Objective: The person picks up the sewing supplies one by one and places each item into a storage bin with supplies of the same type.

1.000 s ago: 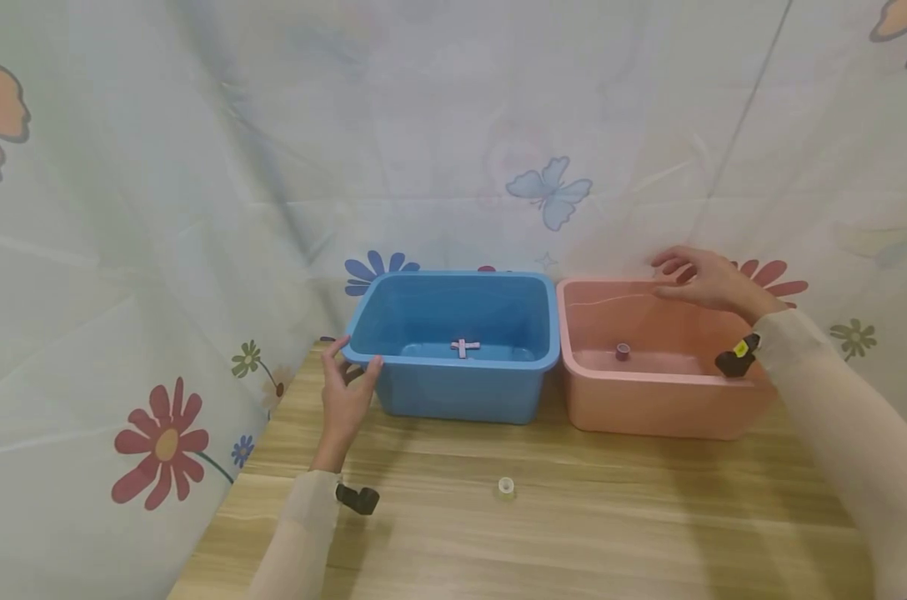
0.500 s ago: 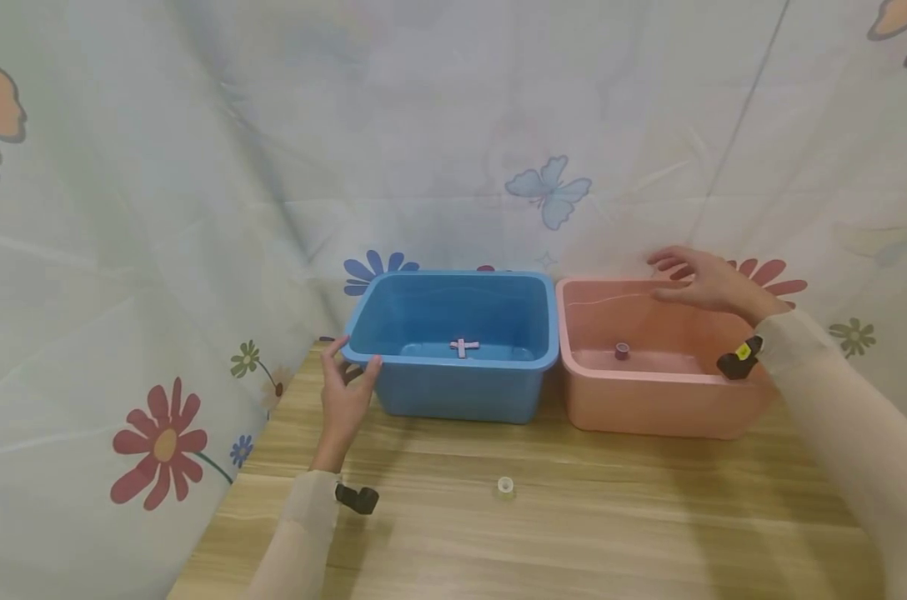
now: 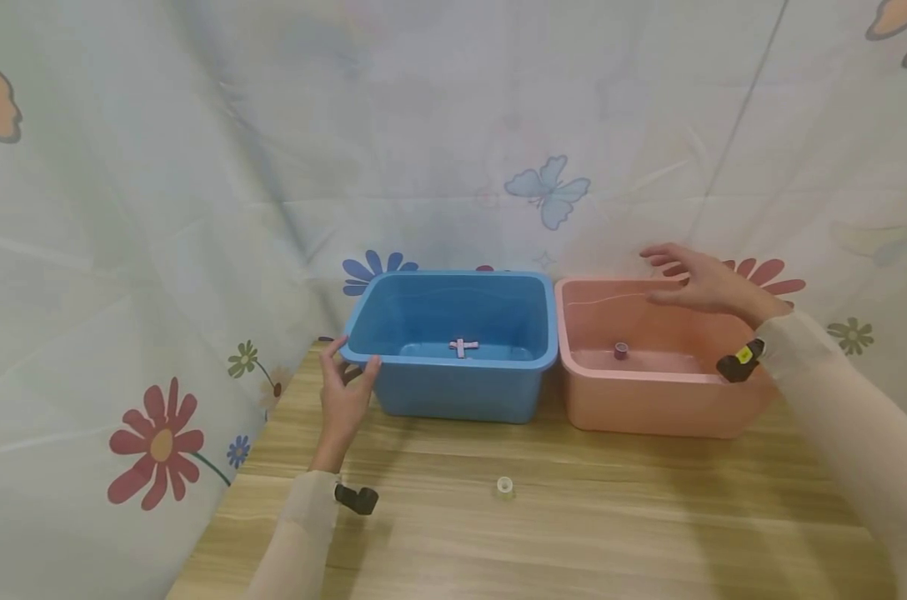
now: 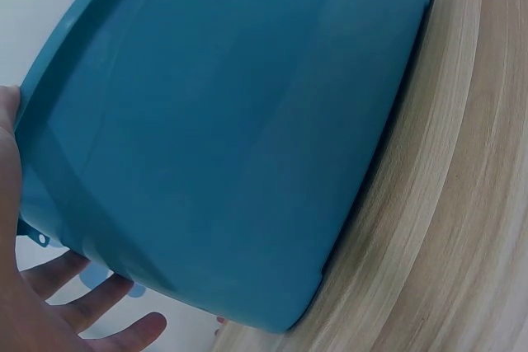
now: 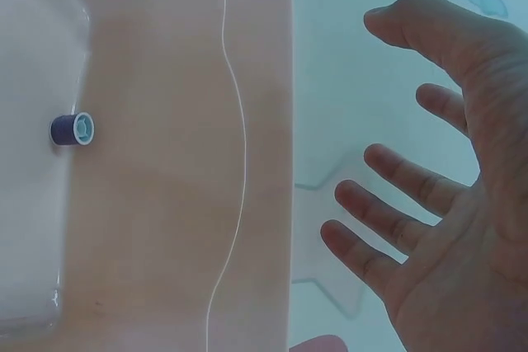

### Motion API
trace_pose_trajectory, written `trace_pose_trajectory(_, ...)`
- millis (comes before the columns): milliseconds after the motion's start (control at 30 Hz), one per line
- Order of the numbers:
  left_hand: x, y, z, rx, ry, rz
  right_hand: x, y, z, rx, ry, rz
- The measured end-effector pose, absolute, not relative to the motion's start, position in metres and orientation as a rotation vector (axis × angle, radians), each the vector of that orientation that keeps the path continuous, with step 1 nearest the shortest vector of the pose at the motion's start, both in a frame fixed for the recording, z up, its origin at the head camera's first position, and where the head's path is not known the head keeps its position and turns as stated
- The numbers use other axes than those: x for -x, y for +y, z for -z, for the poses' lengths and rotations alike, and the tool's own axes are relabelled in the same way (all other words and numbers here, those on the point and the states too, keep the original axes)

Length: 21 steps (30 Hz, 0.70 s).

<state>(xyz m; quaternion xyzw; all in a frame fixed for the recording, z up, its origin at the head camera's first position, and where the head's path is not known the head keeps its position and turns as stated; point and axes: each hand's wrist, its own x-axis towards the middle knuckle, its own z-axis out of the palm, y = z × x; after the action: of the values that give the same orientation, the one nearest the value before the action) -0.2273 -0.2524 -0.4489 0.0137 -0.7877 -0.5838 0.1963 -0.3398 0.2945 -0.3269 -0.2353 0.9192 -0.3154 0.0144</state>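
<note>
A blue plastic bin [image 3: 461, 392] stands on the table, a small pale pink cross-shaped piece [image 3: 463, 346] on its floor. At its front left corner, my left hand [image 3: 343, 406] grips the rim, thumb on the front and fingers round the left end; the left wrist view shows the fingers [image 4: 99, 298] against that wall. My right hand [image 3: 709, 283], fingers spread and slightly bent, hovers at the back rim of a pink bin [image 3: 663, 408] with nothing in it. Inside the pink bin lies a small spool of dark purple thread [image 5: 70, 129].
A small pale spool [image 3: 504, 486] stands on the wood-grain table [image 3: 611, 517] in front of the bins. The bins sit side by side, close to a hanging curtain [image 3: 438, 150] printed with flowers and butterflies. A thin white wavy line [image 5: 245, 154] runs along the pink bin's inner back wall.
My right hand has shifted slightly to the left and its fingers have spread a little wider. The left hand stays at the blue bin's corner.
</note>
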Motion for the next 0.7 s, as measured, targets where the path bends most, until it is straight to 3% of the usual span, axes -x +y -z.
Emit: trace_pose_trajectory(700, 0.228, -0.255, 0.448, -0.040, -2.198, 1.669, 0.328, 0.279, 0.329, 0.899, 2.880, 0.960)
